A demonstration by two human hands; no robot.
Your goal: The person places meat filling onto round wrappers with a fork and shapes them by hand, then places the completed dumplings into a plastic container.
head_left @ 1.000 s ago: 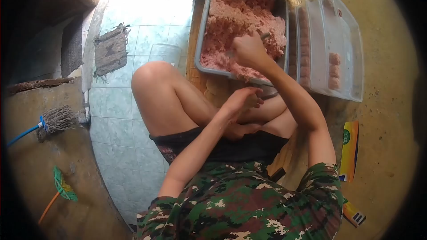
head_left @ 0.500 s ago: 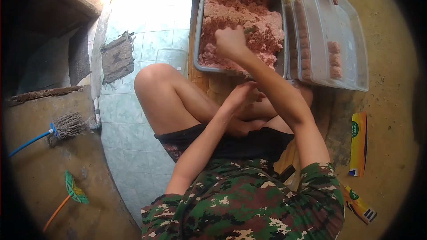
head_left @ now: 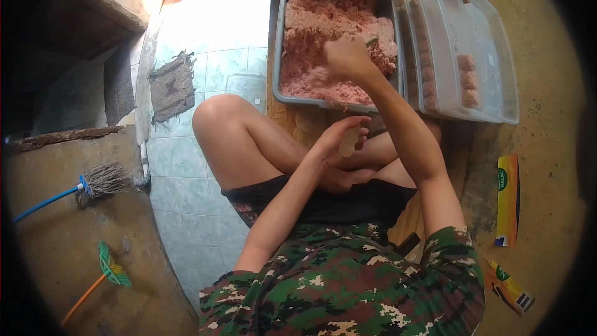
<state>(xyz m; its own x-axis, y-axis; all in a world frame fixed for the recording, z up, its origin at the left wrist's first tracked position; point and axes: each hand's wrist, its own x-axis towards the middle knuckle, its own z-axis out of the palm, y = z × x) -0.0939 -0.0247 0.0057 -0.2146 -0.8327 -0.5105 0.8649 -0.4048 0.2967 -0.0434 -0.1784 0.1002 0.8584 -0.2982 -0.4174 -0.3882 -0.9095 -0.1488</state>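
A grey rectangular tub (head_left: 278, 56) is filled with pink minced meat (head_left: 329, 15). My right hand (head_left: 348, 59) is closed over the near part of the meat, around a greenish handle (head_left: 372, 41) whose end sticks out. The tool's other end is blurred and hidden by meat and fingers, so its kind does not show. Just in front of the tub, above my crossed legs, my left hand (head_left: 336, 140) has its fingers curled around a pale, rounded, smooth piece (head_left: 350, 142). What that piece is, I cannot make out.
Clear plastic boxes (head_left: 444, 56) with rows of shaped meat portions (head_left: 468, 81) stand right of the tub. Yellow packets (head_left: 508, 199) lie on the floor at right. A ragged mat (head_left: 173, 87), a mop (head_left: 102, 179) and a green broom (head_left: 114, 267) are at left.
My right hand has moved to the right and slightly nearer within the tub, still gripping the handle. My left hand has turned, bringing the pale piece into view. The view has shifted slightly.
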